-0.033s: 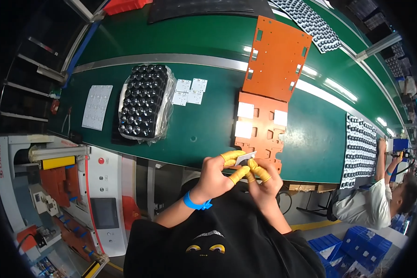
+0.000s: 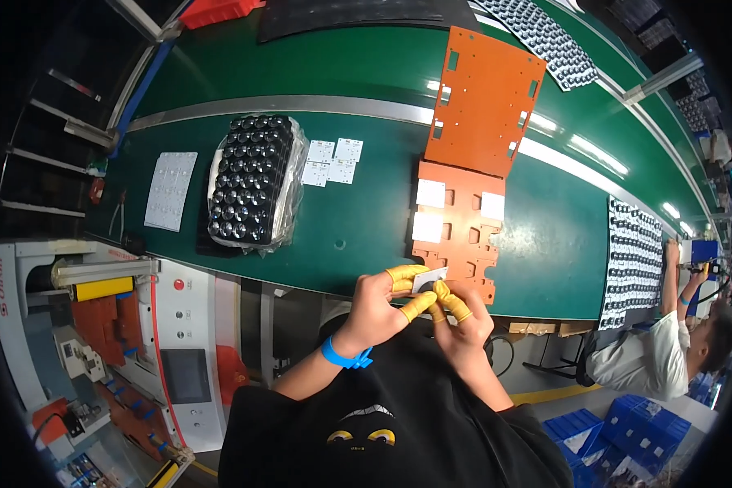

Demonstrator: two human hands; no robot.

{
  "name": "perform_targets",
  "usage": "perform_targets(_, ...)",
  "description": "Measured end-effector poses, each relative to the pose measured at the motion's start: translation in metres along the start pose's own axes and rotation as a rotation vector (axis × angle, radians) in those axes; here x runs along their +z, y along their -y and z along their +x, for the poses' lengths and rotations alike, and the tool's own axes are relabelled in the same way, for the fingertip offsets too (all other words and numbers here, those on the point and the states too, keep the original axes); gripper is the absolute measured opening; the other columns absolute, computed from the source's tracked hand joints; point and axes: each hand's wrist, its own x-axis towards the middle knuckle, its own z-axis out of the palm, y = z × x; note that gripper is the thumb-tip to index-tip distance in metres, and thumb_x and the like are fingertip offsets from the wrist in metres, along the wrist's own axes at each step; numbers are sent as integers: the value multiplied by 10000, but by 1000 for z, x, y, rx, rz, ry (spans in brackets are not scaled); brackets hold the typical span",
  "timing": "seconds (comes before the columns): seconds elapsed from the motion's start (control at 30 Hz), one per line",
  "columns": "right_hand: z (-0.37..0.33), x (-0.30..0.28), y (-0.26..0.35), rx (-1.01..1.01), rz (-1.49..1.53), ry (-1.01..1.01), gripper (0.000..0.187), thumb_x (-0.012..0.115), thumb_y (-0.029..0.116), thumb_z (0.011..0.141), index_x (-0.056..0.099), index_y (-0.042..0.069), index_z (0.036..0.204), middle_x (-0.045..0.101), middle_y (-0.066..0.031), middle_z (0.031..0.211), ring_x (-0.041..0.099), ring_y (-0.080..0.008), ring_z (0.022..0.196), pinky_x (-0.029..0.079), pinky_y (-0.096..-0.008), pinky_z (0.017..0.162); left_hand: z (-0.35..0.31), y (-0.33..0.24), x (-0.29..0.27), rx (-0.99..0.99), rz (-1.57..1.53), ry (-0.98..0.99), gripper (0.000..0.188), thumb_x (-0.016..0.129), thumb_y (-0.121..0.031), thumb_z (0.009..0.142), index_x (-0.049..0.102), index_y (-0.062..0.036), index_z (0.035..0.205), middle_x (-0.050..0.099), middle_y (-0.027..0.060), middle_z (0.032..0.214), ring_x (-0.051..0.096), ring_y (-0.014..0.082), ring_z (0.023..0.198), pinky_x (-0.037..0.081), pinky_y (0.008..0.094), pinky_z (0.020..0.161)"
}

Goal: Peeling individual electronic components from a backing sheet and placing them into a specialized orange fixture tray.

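Note:
Just past the table's near edge, my left hand (image 2: 378, 307) is closed, its yellow-covered fingertips gripping a small white circuit board (image 2: 425, 279) by its side. My right hand (image 2: 461, 317), also in yellow finger cots, pinches at a black lens (image 2: 428, 286) against that board; the fingers hide most of it. Beyond my hands lies an orange fixture plate (image 2: 455, 232) with cut-outs and three white boards on it. Its orange upper panel (image 2: 488, 102) lies folded back behind. Left of it, loose white boards (image 2: 332, 161) sit beside a bagged stack of black lens trays (image 2: 250, 179).
A white board sheet (image 2: 171, 191) lies at the table's left. Rows of boards with black lenses (image 2: 633, 260) cover the right end, where a co-worker (image 2: 647, 354) works. A machine with a control panel (image 2: 185, 374) stands at lower left; blue crates (image 2: 642, 431) at lower right.
The held board has tilted slightly, so more of its white face shows. Both hands stay nearly in place, still gripping the pieces.

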Motion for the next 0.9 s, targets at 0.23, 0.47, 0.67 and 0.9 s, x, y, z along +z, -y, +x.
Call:
perform_targets(0.23, -17, -17, -4, 626, 314, 170, 346, 762, 39, 793, 617, -25, 1101, 629, -85, 929, 646, -142, 747, 533, -278, 684, -11, 30, -2, -210, -337, -37, 362, 641, 57, 875, 522, 71, 1217, 665, 139, 1079, 661, 175, 987, 534, 282, 866)
perform_targets(0.47, -37, -14, -29, 824, 627, 323, 194, 728, 107, 865, 644, -37, 964, 618, -8, 825, 552, -34, 686, 434, -195, 596, -21, 33, 1, -39, 263, 180, 246, 579, 2, 939, 468, 58, 1151, 656, 144, 932, 676, 176, 702, 542, 272, 640)
perform_targets(0.67, -25, -15, -23, 1000, 785, 300, 177, 709, 138, 894, 640, -23, 919, 632, 18, 753, 540, -10, 665, 421, -189, 568, -19, 35, 6, 289, 620, 228, 530, 762, -151, 819, 460, 28, 1216, 627, 114, 822, 649, 204, 673, 510, 320, 589)
perform_targets(0.9, -21, -19, -24, 840, 710, 373, 219, 570, 176, 971, 623, -28, 912, 630, -26, 797, 567, -83, 731, 469, -241, 682, -12, 45, 1, 285, 818, 185, 446, 738, -160, 860, 454, 22, 1151, 601, 105, 627, 637, 214, 527, 484, 300, 521)
